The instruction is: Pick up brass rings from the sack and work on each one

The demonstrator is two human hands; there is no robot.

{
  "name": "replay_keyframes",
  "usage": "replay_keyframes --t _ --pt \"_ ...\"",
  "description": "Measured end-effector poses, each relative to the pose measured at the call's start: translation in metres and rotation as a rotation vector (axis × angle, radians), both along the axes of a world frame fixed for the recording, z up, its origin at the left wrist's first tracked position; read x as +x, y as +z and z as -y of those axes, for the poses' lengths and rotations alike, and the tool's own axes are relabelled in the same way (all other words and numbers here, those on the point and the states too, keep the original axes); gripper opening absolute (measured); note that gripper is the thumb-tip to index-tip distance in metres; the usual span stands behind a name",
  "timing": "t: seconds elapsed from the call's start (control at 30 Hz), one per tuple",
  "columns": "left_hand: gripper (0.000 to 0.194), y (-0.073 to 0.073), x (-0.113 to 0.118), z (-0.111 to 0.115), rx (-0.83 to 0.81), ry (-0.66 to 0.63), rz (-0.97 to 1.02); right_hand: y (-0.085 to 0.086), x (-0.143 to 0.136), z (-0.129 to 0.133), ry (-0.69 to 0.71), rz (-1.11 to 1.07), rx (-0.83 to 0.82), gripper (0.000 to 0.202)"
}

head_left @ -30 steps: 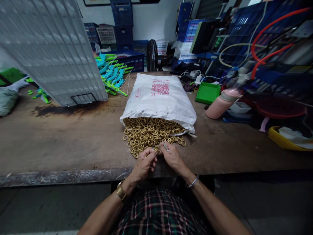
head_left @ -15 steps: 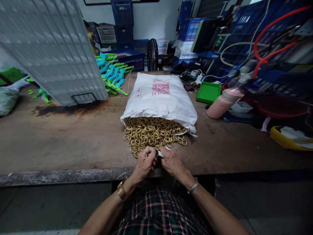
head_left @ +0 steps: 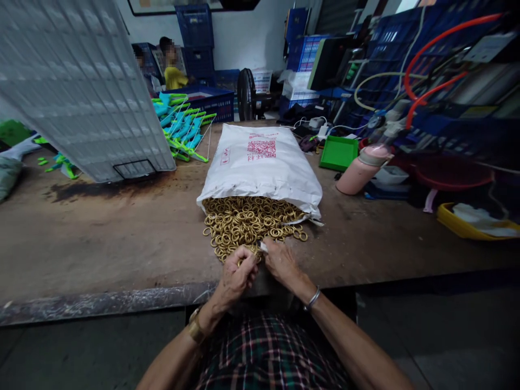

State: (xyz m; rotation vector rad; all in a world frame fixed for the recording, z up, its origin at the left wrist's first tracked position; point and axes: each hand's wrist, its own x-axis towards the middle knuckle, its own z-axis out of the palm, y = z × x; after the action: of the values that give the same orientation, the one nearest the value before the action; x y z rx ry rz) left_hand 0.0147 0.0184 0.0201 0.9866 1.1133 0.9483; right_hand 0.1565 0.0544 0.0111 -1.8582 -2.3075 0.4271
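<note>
A heap of brass-coloured rings spills from the mouth of a white sack with red print, which lies on the wooden table. At the near edge of the heap, my left hand is closed, its fingers curled around a brass-coloured ring that is mostly hidden. Close beside it on the right, my right hand grips a small tool with a pale body and a dark tip. Its exact kind is too small to make out. The two hands are slightly apart.
A tall translucent ribbed panel stands at left, with blue and green plastic pieces behind it. Right of the sack are a green tray, a pink bottle and a yellow tray. Two people are in the background.
My hands have drawn a little apart, and the small tool has moved off the left hand's fingers. The view has shifted slightly, bringing people at the back left into sight.
</note>
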Motion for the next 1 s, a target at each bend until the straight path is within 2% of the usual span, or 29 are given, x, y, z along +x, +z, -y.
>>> replay_keyframes --t 0.1,0.2,0.27,0.4,0.53,0.63,0.83,1.0 --pt "0.029 0.008 -0.003 0.004 -0.057 -0.043 0.106 -0.005 0.01 -0.009 -0.052 -0.099 0.068 0.016" --pt "0.027 0.008 -0.005 0.0 -0.105 0.005 0.299 -0.008 0.011 -0.012 -0.091 -0.378 0.073 0.015" --pt "0.026 0.005 -0.006 -0.004 -0.118 0.022 0.407 -0.008 0.004 -0.009 -0.107 -0.593 -0.031 0.023" --pt "0.029 0.001 -0.006 -0.007 -0.183 0.052 0.512 -0.004 -0.013 0.002 -0.044 -0.968 -0.329 0.027" --pt "0.035 -0.004 -0.006 -0.006 -0.252 0.11 0.472 0.0 -0.02 0.008 -0.144 -1.186 -0.548 0.024" --pt "0.033 -0.007 -0.008 -0.005 -0.258 0.096 0.404 -0.003 -0.019 0.006 -0.199 -1.214 -0.545 0.023" --pt "0.033 -0.014 -0.011 -0.003 -0.272 0.133 0.384 -0.013 -0.015 0.001 -0.172 -1.088 -0.297 0.019" --pt "0.034 -0.016 -0.012 -0.002 -0.259 0.141 0.398 -0.014 -0.017 0.003 -0.155 -1.098 -0.284 0.018"
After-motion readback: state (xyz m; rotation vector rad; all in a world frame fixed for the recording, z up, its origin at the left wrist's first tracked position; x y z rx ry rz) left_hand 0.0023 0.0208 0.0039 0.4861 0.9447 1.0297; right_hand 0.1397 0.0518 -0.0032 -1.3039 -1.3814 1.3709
